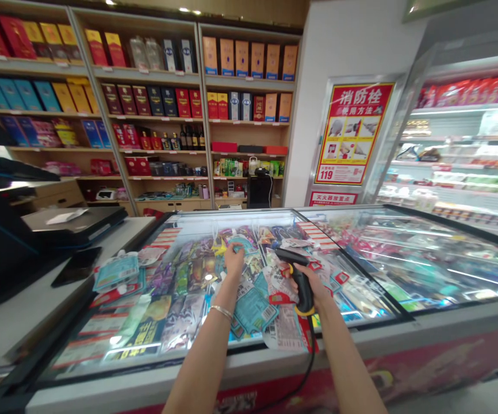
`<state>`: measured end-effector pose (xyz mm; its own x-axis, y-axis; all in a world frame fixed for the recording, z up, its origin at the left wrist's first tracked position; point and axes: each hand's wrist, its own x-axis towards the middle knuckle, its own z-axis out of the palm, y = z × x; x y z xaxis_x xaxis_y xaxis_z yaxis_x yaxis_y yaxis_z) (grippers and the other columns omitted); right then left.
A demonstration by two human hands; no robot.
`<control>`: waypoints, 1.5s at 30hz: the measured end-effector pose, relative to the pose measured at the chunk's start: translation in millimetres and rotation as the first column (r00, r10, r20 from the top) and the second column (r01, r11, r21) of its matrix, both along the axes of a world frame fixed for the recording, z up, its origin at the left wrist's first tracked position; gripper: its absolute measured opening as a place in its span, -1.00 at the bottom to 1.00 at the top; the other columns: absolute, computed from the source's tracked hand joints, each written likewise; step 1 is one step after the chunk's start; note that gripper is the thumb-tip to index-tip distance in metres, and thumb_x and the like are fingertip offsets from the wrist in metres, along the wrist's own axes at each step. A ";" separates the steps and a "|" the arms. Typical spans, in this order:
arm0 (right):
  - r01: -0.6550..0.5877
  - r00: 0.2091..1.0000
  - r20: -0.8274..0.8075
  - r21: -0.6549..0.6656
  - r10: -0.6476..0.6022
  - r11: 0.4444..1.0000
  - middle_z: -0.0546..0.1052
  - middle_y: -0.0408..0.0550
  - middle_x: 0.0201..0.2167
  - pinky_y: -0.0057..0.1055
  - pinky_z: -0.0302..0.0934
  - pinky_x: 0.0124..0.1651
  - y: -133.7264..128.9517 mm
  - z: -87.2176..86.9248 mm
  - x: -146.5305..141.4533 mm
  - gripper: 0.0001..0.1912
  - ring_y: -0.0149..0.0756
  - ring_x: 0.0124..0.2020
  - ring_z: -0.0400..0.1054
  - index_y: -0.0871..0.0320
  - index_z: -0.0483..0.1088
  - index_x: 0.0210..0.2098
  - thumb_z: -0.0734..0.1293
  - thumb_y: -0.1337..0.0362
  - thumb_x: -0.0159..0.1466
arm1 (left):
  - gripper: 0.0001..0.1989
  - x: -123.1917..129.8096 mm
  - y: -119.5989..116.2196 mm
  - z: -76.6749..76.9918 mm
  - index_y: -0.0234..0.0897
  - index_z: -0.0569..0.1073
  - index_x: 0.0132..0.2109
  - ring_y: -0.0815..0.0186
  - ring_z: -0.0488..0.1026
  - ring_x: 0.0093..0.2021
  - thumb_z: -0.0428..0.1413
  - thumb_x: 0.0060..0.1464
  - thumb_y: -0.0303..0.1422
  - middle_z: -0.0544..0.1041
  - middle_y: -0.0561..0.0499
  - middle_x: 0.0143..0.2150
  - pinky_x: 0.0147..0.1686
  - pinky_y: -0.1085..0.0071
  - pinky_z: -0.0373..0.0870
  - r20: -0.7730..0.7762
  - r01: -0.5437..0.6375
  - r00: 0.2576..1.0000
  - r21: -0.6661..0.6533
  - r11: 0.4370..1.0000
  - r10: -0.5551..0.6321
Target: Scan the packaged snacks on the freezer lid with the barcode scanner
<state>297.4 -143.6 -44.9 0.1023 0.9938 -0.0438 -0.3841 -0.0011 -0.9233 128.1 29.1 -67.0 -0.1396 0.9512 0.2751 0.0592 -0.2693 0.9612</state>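
Observation:
My right hand point(311, 282) is wrapped round the handle of a black and yellow barcode scanner point(304, 287), its head pointing left. A white and red snack packet point(280, 282) lies beside those fingers; whether they touch it I cannot tell. Farther forward, my left hand point(234, 261) is closed in a pinch at the edge of a light blue pouch point(245, 244). Between my arms, more blue pouches point(255, 307) lie on the freezer's glass top. A pale packet with red edges point(290, 328) sits at the front rim, under the scanner's cable.
Beneath the glass of the chest freezer point(145, 368) are many coloured packs. A pile of blue pouches point(117, 273) lies at left, near a black phone point(77, 267) on the counter point(11, 322). Shelves of boxes point(154, 100) stand behind; a lit fridge point(451, 155) is at right.

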 end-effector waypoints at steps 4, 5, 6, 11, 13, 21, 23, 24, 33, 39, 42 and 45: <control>0.022 0.999 0.029 -0.001 -0.022 1.000 0.32 -0.18 -0.77 -0.53 0.00 -0.69 -1.1 0.8 -1.9 -0.68 -0.45 -0.74 0.15 0.23 0.41 -0.39 0.36 0.06 0.08 | -0.87 -4.1 -13.5 18.0 -0.24 0.44 -0.34 0.45 0.13 -0.56 0.03 -0.08 -0.39 0.27 0.16 -0.56 -0.49 0.51 0.11 -0.098 -0.010 0.995 0.219 0.976 0.032; 0.024 0.999 0.036 -0.004 -0.024 1.000 0.33 -0.18 -0.77 -0.52 0.00 -0.69 -1.1 0.5 -2.0 -0.68 -0.45 -0.74 0.15 0.23 0.41 -0.40 0.36 0.06 0.08 | -0.88 -4.1 -16.6 21.4 -0.23 0.44 -0.34 0.45 0.12 -0.56 0.02 -0.05 -0.37 0.27 0.16 -0.57 -0.49 0.50 0.10 -0.120 -0.005 0.992 0.260 0.966 0.037; 0.027 0.999 0.042 -0.004 -0.027 1.000 0.34 -0.17 -0.76 -0.52 0.00 -0.70 -1.2 0.4 -2.1 -0.68 -0.45 -0.74 0.14 0.23 0.40 -0.41 0.35 0.05 0.09 | -0.87 -3.8 -19.3 24.0 -0.23 0.43 -0.34 0.44 0.12 -0.57 0.01 -0.03 -0.36 0.26 0.16 -0.57 -0.49 0.50 0.09 -0.138 0.004 0.990 0.291 0.957 0.038; 0.053 0.998 0.029 0.049 -0.055 0.997 0.37 -0.14 -0.72 -0.50 0.01 -0.70 -3.4 5.0 -6.0 -0.70 -0.45 -0.73 0.15 0.21 0.38 -0.49 0.37 0.07 0.09 | -0.87 -1.2 -26.3 29.9 -0.22 0.42 -0.32 0.43 0.14 -0.58 0.00 0.02 -0.31 0.26 0.16 -0.57 -0.49 0.49 0.09 -0.169 0.055 0.986 0.326 0.944 0.001; 0.054 0.998 0.021 0.071 -0.056 0.996 0.38 -0.13 -0.70 -0.49 0.03 -0.70 -4.8 8.2 -8.1 -0.72 -0.45 -0.72 0.15 0.20 0.38 -0.50 0.38 0.09 0.09 | -0.87 -0.9 -27.4 31.0 -0.22 0.42 -0.33 0.43 0.15 -0.57 0.00 0.02 -0.31 0.29 0.15 -0.55 -0.48 0.49 0.10 -0.185 0.072 0.983 0.324 0.943 -0.012; 0.028 0.999 0.024 0.049 -0.029 0.998 0.33 -0.17 -0.76 -0.49 0.01 -0.70 -2.6 4.1 -4.7 -0.68 -0.45 -0.75 0.13 0.20 0.36 -0.52 0.37 0.05 0.09 | -0.88 -0.9 -29.3 31.1 -0.23 0.43 -0.34 0.44 0.15 -0.57 -0.01 0.00 -0.38 0.25 0.17 -0.58 -0.48 0.49 0.08 -0.213 0.117 0.976 0.367 0.923 -0.039; 0.013 1.000 0.017 0.039 -0.014 0.999 0.32 -0.17 -0.77 -0.50 0.01 -0.70 -1.1 1.6 -3.1 -0.66 -0.46 -0.75 0.13 0.20 0.35 -0.54 0.37 0.03 0.09 | -0.88 -0.8 -29.5 30.7 -0.24 0.42 -0.34 0.44 0.14 -0.58 -0.01 0.00 -0.38 0.23 0.17 -0.59 -0.48 0.49 0.07 -0.209 0.124 0.977 0.373 0.919 -0.047; 0.008 1.000 0.013 0.040 -0.008 0.999 0.33 -0.17 -0.77 -0.51 0.01 -0.70 -0.8 1.0 -2.6 -0.66 -0.46 -0.75 0.13 0.21 0.36 -0.53 0.37 0.03 0.08 | -0.88 -0.8 -29.7 30.7 -0.24 0.42 -0.34 0.44 0.14 -0.58 -0.01 0.00 -0.38 0.22 0.18 -0.59 -0.49 0.49 0.07 -0.208 0.125 0.977 0.372 0.920 -0.049; -0.005 1.000 0.000 0.040 0.005 0.999 0.34 -0.18 -0.74 -0.51 0.03 -0.69 -1.1 1.4 -1.4 -0.70 -0.46 -0.74 0.15 0.22 0.40 -0.43 0.39 0.07 0.06 | -0.87 -1.0 -28.8 30.7 -0.22 0.42 -0.34 0.43 0.16 -0.56 -0.02 -0.01 -0.38 0.23 0.17 -0.59 -0.47 0.49 0.10 -0.222 0.118 0.974 0.338 0.934 -0.042; 0.020 1.000 -0.004 0.052 -0.020 0.998 0.31 -0.20 -0.76 -0.52 0.02 -0.71 3.0 -7.7 2.9 -0.70 -0.46 -0.75 0.13 0.21 0.38 -0.44 0.36 0.06 0.08 | -0.87 -1.6 -29.6 35.0 -0.21 0.42 -0.34 0.43 0.13 -0.56 -0.02 0.01 -0.35 0.20 0.16 -0.60 -0.48 0.49 0.09 -0.215 0.103 0.976 0.323 0.941 -0.033; 0.031 1.000 0.007 0.049 -0.031 0.998 0.31 -0.19 -0.76 -0.51 0.00 -0.72 2.9 -3.1 1.0 -0.69 -0.46 -0.76 0.11 0.20 0.38 -0.44 0.35 0.05 0.09 | -0.87 -11.8 -31.8 43.5 -0.23 0.41 -0.35 0.44 0.11 -0.56 -0.01 0.01 -0.34 0.21 0.16 -0.59 -0.49 0.49 0.09 -0.165 0.070 0.986 0.331 0.941 -0.015; 0.017 1.000 0.018 0.081 -0.019 0.997 0.32 -0.18 -0.75 -0.49 -0.01 -0.72 3.1 11.7 -12.2 -0.73 -0.45 -0.76 0.10 0.19 0.39 -0.43 0.35 0.08 0.09 | -0.87 -39.6 -29.2 54.1 -0.23 0.42 -0.34 0.45 0.09 -0.57 -0.01 0.00 -0.34 0.22 0.16 -0.58 -0.50 0.50 0.07 -0.107 0.000 0.994 0.329 0.944 0.037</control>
